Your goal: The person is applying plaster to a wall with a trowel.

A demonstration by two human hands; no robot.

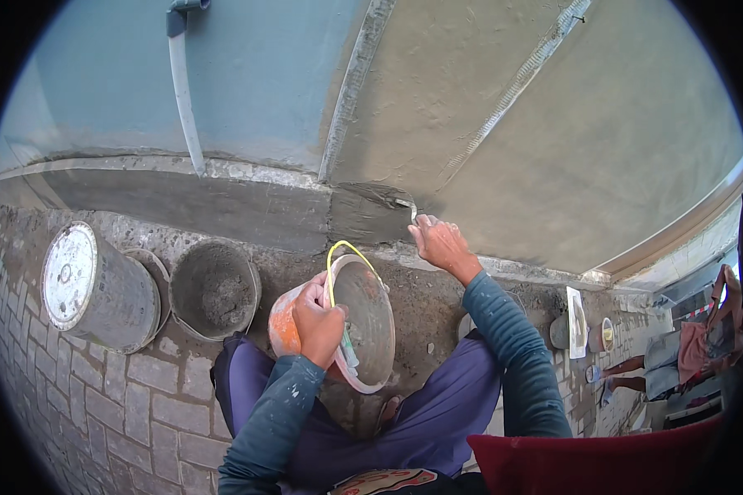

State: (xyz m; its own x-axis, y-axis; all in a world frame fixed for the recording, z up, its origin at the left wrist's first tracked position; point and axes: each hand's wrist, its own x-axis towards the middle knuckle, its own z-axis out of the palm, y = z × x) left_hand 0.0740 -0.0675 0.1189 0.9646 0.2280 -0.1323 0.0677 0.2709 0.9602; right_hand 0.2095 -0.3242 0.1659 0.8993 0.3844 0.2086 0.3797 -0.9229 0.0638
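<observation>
My left hand [316,323] grips the rim of an orange bucket [282,324] with a yellow handle, tilted so its grey mortar-coated inside faces me. A small tool lies inside the bucket by my fingers. My right hand [440,244] holds a small trowel [408,206] whose tip touches wet grey mortar [370,212] at the base of the wall [504,124]. Only the trowel's tip shows past my fingers. I am crouched, with purple trousers and teal sleeves in view.
A metal bucket lying on its side [91,285] and a grey bucket with mortar [215,289] sit at the left on brick paving [124,404]. A white pipe [183,91] runs down the blue wall. A plastering float [576,320] and another person [677,355] are at the right.
</observation>
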